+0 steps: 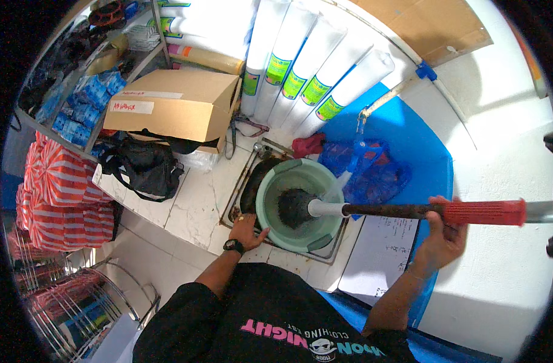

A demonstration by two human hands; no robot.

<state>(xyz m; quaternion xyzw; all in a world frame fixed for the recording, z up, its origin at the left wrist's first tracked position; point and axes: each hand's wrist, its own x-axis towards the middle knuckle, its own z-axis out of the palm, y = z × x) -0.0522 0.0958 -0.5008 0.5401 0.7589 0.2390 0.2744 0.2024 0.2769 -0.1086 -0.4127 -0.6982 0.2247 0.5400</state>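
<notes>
A pale green plastic basin with grey-green handles sits in the sink, holding water. A mop's dark, wet head rests in it, and its white socket joins a rusty dark pole that runs right to a red ribbed grip. My right hand is closed around the pole at the near end of that grip. My left hand, with a watch at the wrist, lies at the basin's left side by the sink edge. Its thumb is apart from the fingers and near the basin.
A tap hangs over the basin's right. Blue mesh bag and white rolls stand behind. On the left are a cardboard box, a black bag, red-striped bundles and wire racks. A white wall bounds the right.
</notes>
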